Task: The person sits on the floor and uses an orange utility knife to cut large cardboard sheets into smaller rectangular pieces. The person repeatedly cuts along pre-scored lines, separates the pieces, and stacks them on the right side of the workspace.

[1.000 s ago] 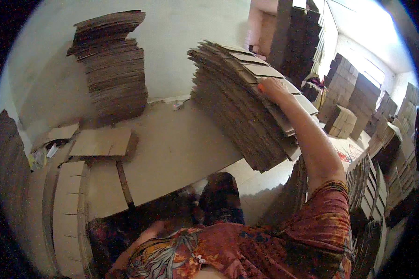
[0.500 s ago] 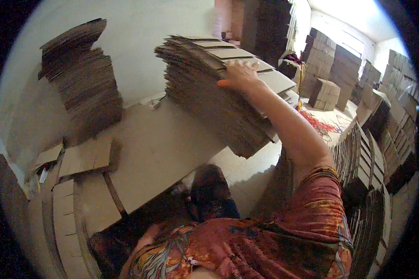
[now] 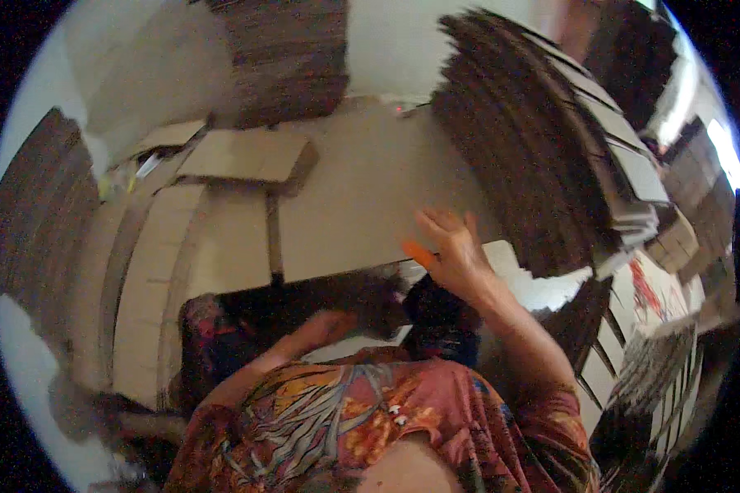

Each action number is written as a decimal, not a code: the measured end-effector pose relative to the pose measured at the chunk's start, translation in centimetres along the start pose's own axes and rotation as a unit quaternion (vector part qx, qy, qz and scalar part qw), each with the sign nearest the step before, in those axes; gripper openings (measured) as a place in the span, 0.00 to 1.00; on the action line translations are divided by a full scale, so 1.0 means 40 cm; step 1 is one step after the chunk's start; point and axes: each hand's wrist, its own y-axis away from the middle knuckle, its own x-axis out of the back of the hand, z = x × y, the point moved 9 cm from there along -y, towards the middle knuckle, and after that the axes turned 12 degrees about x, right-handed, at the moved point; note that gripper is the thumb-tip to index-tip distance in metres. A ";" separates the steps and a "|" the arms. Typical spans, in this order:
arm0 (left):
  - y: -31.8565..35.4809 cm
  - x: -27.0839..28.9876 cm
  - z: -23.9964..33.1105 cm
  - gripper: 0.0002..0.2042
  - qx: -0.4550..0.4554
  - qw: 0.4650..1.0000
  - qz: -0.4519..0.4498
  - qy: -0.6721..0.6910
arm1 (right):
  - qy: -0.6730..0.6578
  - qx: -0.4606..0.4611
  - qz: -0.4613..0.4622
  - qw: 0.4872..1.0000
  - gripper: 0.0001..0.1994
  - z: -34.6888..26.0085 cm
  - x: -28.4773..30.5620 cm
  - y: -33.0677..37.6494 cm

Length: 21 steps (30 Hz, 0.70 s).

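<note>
My right hand (image 3: 456, 255) hangs over the near edge of the pale work table (image 3: 362, 189), its fingers spread and nothing in them. Something orange covers its thumb. Just beyond it, on the right, leans a tall stack of brown cardboard sheets (image 3: 518, 140), which the hand does not touch. Low before my body is my left hand (image 3: 333, 327), near the table's dark front side; motion blurs its fingers. A small pile of flat cardboard pieces (image 3: 242, 156) lies left on the table, beside a long row of slotted cardboard strips (image 3: 152, 287).
Another dark cardboard stack (image 3: 288, 62) stands against the back wall, and one more stack (image 3: 45, 189) is at the far left. Bundled slotted cardboard (image 3: 654, 378) is close by my right side. Red cords (image 3: 648, 289) lie on the floor at the right.
My right hand has left the top of the tall stack and come down toward me. My left hand has come into view. The view has turned left and downward.
</note>
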 end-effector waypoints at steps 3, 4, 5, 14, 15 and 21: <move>-0.017 0.129 -0.046 0.12 -0.015 0.990 0.128 0.063 | -0.261 -0.085 -0.056 0.960 0.17 0.054 -0.254 0.074; -0.010 0.204 0.006 0.11 -0.042 0.980 0.192 -0.011 | -0.309 -0.088 -0.051 0.946 0.16 0.048 -0.302 0.089; -0.028 0.281 -0.098 0.12 -0.020 0.956 0.194 0.221 | -0.363 -0.078 -0.047 0.927 0.16 0.027 -0.343 0.078; -0.182 0.736 -0.041 0.30 0.073 0.759 0.495 -0.416 | -0.406 -0.144 -0.076 0.899 0.15 0.035 -0.546 0.144; -0.208 0.759 -0.046 0.30 0.080 0.739 0.494 -0.450 | -0.395 -0.130 -0.067 0.907 0.15 0.038 -0.553 0.145; -0.349 0.866 -0.155 0.16 0.227 0.850 0.336 -0.336 | -0.388 -0.107 -0.095 0.911 0.14 0.022 -0.554 0.145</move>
